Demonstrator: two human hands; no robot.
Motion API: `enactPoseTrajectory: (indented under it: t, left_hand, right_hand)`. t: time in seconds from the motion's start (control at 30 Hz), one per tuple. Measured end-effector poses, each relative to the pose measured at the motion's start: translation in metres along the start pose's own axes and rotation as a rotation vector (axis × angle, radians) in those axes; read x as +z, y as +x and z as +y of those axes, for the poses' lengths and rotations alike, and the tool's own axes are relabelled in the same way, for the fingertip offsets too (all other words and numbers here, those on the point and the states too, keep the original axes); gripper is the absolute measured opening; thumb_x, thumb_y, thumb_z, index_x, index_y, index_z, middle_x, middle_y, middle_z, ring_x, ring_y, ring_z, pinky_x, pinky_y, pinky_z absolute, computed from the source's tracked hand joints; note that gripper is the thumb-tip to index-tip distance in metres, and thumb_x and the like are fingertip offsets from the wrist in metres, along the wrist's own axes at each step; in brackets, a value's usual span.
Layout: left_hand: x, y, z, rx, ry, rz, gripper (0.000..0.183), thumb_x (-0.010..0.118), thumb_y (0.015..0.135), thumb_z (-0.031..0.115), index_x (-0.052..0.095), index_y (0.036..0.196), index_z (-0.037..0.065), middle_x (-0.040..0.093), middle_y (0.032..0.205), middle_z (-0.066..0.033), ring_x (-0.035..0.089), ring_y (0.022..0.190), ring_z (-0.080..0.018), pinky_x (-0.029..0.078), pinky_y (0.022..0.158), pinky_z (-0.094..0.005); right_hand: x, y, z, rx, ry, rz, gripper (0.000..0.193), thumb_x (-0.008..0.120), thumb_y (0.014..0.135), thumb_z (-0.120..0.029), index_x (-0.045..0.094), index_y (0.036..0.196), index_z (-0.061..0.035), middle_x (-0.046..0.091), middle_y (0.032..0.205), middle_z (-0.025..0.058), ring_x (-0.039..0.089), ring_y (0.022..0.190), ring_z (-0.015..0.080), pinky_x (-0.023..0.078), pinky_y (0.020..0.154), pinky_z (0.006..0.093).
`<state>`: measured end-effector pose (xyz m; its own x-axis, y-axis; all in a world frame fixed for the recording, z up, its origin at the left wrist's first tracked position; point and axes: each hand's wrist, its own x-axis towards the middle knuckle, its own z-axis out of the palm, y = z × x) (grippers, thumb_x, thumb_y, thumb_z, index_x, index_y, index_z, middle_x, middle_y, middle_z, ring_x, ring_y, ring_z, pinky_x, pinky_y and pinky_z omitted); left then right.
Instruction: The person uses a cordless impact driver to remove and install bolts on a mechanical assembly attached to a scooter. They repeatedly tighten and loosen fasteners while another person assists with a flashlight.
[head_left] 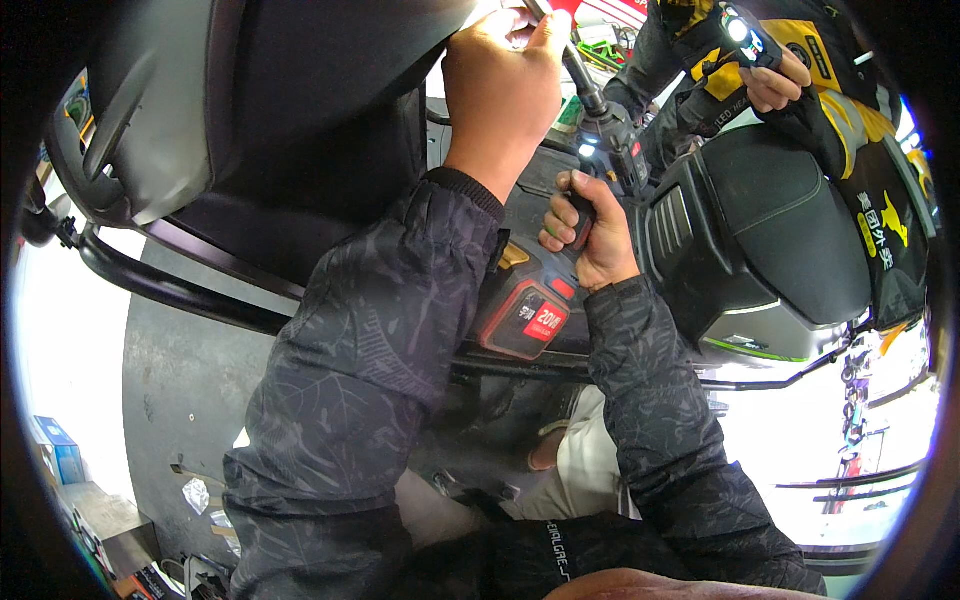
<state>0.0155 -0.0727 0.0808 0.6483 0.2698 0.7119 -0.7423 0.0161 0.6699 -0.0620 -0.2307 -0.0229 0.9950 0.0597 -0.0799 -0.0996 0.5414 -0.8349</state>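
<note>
Right hand [598, 232] wraps the power tool [618, 150] (battery [522, 318] below); left hand [505, 85] clasps its shaft [583, 80].

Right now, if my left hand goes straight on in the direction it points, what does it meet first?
Most likely the dark shaft running up from the power tool: your left hand already appears closed around it. What lies beyond is cut off by the picture's top edge, so depth there is unclear.
</note>
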Motion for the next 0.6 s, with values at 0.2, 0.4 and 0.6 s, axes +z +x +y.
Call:
enactPoseTrajectory:
  t: [0.2,0.4,0.6]
  left_hand:
    - [0.0015,-0.0011,-0.0019,0.002,0.007,0.014,0.027,0.063,0.099,0.022,0.07,0.093,-0.004,0.071,0.084,-0.0239,0.07,0.08,-0.0417,0.052,0.069,-0.045]
    - [0.0007,-0.0007,0.0007,-0.039,-0.012,-0.011,0.027,0.064,0.099,0.021,0.07,0.093,-0.005,0.071,0.085,-0.0242,0.07,0.081,-0.0416,0.051,0.07,-0.045]
    - [0.0036,-0.0023,-0.0052,0.023,-0.005,0.02,0.027,0.065,0.098,0.021,0.07,0.092,-0.006,0.072,0.086,-0.0234,0.07,0.08,-0.0404,0.052,0.07,-0.0443]
  right_hand:
    - [0.0013,-0.0006,0.0001,-0.003,-0.004,-0.001,0.023,0.06,0.101,-0.032,0.058,0.101,-0.0098,0.046,0.063,-0.0028,0.046,0.053,0.0112,0.041,0.053,0.0293]
    - [0.0002,0.0002,-0.0004,0.008,0.0,0.006,0.023,0.059,0.101,-0.032,0.058,0.1,-0.0099,0.046,0.064,-0.0029,0.046,0.053,0.011,0.041,0.053,0.0291]
    - [0.0005,0.0008,-0.0024,-0.004,-0.018,0.001,0.022,0.061,0.101,-0.032,0.058,0.1,-0.0101,0.046,0.064,-0.0031,0.046,0.054,0.011,0.041,0.054,0.0296]
